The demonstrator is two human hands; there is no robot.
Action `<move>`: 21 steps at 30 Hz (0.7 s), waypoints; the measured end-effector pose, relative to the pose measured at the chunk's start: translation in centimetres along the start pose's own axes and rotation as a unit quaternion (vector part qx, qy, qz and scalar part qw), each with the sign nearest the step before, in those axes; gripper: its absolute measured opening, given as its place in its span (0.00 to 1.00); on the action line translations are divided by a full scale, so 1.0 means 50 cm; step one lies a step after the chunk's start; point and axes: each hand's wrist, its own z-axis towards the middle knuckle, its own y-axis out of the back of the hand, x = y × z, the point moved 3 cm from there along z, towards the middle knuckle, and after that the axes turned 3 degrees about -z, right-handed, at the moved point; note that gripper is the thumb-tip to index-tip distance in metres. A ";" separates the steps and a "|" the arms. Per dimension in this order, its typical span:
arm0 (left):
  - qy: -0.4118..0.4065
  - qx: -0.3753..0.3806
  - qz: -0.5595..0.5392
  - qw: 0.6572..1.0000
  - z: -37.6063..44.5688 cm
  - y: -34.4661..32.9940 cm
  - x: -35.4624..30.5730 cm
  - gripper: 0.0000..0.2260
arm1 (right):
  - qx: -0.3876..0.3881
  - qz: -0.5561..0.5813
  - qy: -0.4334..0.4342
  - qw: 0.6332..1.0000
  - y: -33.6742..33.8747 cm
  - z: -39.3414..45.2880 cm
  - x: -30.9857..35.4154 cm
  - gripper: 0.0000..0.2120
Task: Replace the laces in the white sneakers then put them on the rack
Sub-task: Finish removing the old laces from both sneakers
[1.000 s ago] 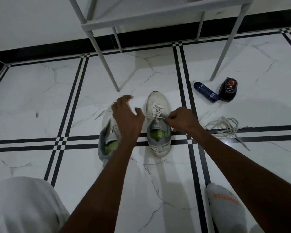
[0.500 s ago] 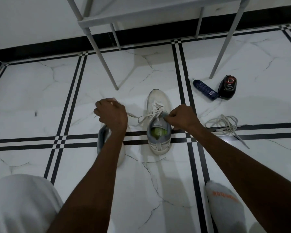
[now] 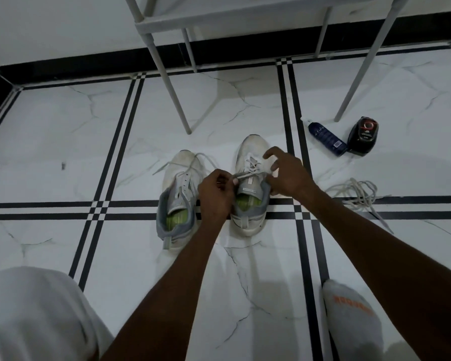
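Note:
Two white sneakers with grey heels and green insoles stand side by side on the tiled floor, toes away from me. The right sneaker (image 3: pixel 250 217) has a white lace (image 3: pixel 251 165) threaded through its eyelets. My left hand (image 3: pixel 215 194) pinches one end of that lace beside the tongue. My right hand (image 3: pixel 284 175) rests on the sneaker's right side and holds the other end, fingers partly spread. The left sneaker (image 3: pixel 177 204) has bare eyelets and a loose lace (image 3: pixel 190 160) draped over its toe. The white rack (image 3: pixel 235 14) stands just beyond the sneakers.
A tangled spare lace (image 3: pixel 359 196) lies on the floor to the right. Beyond it are a dark blue bottle (image 3: pixel 326 138) on its side and a black polish container (image 3: pixel 363 136). The rack's legs (image 3: pixel 172 95) slant down near the toes. My knee and socked foot (image 3: pixel 352 316) frame the bottom.
My left hand came back from over the left sneaker to the right sneaker's tongue, drawing the lace taut. My right hand slid forward along the shoe's side. The left sneaker now shows fully.

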 end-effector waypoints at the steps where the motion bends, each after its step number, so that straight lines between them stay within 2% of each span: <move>1: 0.009 0.009 -0.003 1.000 -0.002 -0.002 -0.001 0.03 | 0.001 -0.067 0.022 0.998 -0.008 0.002 0.014 0.21; 4: 0.032 0.023 -0.035 0.999 -0.011 -0.010 0.008 0.03 | 0.003 -0.234 0.097 0.967 -0.039 0.001 0.073 0.16; 6: 0.059 0.024 -0.051 0.997 -0.016 -0.008 0.012 0.02 | 0.008 -0.271 0.127 0.954 -0.058 0.002 0.093 0.13; 9: 0.029 0.012 -0.054 0.998 -0.022 -0.001 0.006 0.03 | 0.020 -0.263 0.141 0.954 -0.056 0.005 0.091 0.09; 10: 0.020 0.012 -0.055 0.998 -0.021 0.000 0.003 0.03 | -0.003 -0.210 0.113 0.971 -0.045 0.012 0.075 0.08; 11: 0.014 0.015 -0.055 0.998 -0.020 0.000 0.000 0.04 | -0.044 -0.132 0.048 0.989 -0.023 0.019 0.054 0.08; 12: 0.011 0.017 -0.053 0.998 -0.017 0.000 -0.001 0.03 | -0.081 -0.023 -0.056 0.995 -0.003 0.027 0.023 0.08; 13: 0.013 0.020 -0.049 0.999 -0.013 0.000 -0.002 0.03 | -0.093 0.086 -0.158 0.979 0.008 0.027 -0.010 0.11; 14: 0.017 0.022 -0.048 0.998 -0.011 0.001 0.000 0.03 | -0.086 0.154 -0.206 0.962 0.010 0.021 -0.034 0.13; 15: 0.020 0.024 -0.046 0.998 -0.008 -0.001 0.003 0.03 | -0.075 0.154 -0.195 0.966 0.010 0.019 -0.047 0.13; 16: 0.019 0.022 -0.044 0.999 -0.006 -0.002 0.005 0.03 | -0.069 0.129 -0.138 0.979 0.009 0.019 -0.042 0.13; 18: 0.022 0.015 -0.041 0.999 -0.007 0.000 0.005 0.03 | -0.052 0.051 0.022 0.997 -0.002 0.014 -0.009 0.15; 19: 0.023 0.015 -0.041 0.999 -0.007 -0.001 0.002 0.03 | -0.044 0.010 0.089 0.995 -0.010 0.016 0.008 0.15; 21: 0.029 0.014 -0.044 0.999 -0.008 -0.003 0.001 0.03 | -0.018 -0.049 0.145 0.988 -0.026 0.019 0.039 0.09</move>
